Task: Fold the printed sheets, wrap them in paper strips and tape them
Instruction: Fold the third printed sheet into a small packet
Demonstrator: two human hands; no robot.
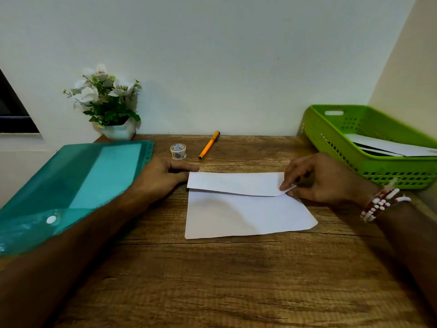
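On the wooden desk [212,268], white sheet [246,214] with far edge folded over, right hand [316,181] pinching flap corner, left hand [163,177] flat with fingers loose beside left edge.

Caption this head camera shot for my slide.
Right hand folds a white sheet on the wooden desk; left hand steadies its edge.

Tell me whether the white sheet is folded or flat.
Partly folded: the white sheet's far flap lies folded toward the person, its corner pinched by the right hand.
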